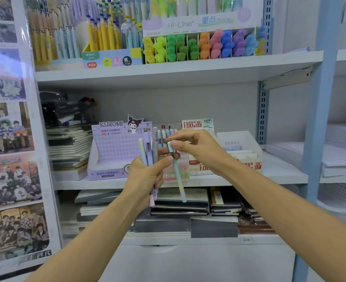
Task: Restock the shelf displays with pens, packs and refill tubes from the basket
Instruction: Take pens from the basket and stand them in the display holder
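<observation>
A: Checking the left hand (147, 176) first: raised before the middle shelf (286, 174), forearm angled up, fingers and thumb wrapped tight round a bunch of pens (150, 151) held upright.

B: Yep, same here. Over on the right hand (196, 147): angled in from the right, wrist bent, thumb and forefinger pinched on the top end of a teal pen (178, 180), other fingers loosely curled. Hanging down just beside the bunch, right of the KUROMI box (115, 151).

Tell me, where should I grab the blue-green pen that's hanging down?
The pen hangs nearly upright, top pinched by the right hand; the left hand holds a bunch of pens beside it. Probably grip its bare lower barrel from the right.
</observation>
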Demonstrator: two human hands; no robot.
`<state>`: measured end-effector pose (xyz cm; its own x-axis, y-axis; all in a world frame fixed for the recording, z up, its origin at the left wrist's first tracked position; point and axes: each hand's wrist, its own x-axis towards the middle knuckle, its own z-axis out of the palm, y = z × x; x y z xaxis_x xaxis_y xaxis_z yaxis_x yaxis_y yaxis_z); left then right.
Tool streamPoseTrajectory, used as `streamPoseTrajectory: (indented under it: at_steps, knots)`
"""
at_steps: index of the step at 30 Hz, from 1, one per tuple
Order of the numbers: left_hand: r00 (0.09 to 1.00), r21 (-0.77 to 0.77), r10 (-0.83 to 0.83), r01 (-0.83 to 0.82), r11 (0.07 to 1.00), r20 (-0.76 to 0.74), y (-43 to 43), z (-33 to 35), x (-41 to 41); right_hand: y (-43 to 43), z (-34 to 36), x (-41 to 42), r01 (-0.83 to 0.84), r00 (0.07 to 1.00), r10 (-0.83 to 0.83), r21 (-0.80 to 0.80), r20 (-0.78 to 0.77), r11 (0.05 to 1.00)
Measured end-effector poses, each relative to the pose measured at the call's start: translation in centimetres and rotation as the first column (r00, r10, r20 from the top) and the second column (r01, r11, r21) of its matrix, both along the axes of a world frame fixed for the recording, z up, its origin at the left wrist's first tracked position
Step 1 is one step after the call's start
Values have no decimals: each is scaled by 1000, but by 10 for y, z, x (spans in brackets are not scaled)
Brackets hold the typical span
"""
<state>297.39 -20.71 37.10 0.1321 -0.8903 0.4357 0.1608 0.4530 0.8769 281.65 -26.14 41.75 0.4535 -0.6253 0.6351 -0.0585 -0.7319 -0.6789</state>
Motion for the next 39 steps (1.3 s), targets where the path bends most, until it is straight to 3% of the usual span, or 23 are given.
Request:
streamPoseTrajectory:
  at_steps: [5,8,13,18,27,32,37,39]
  knots:
    - [999,18,8,-9,1000,42,-6,0,6,-9,-1,2,-57,992,47,90,115,994]
    - [996,70,54,-59,996,72,-9,2,15,-21,12,-3,-37,965,-3,148,263,988]
    - [996,164,30,-15,986,-89,-24,6,32,-53,42,-11,153,836,-186,106,517,983]
    - [993,143,-37,53,988,-115,-40,5,42,-84,33,5,324,898,-310,6,311,946]
    - [991,114,-98,108,988,-86,-46,-6,45,-103,7,30,344,938,-341,-244,57,907]
    - [988,107,-128,136,985,-84,-44,-7,41,-104,11,31,318,942,-333,-221,-33,922]
    - [986,98,-157,161,982,-49,-40,-6,36,-101,9,43,388,921,-385,-236,58,891]
    - [985,81,-175,175,981,-9,-37,-5,35,-102,9,44,426,898,-441,-274,9,862]
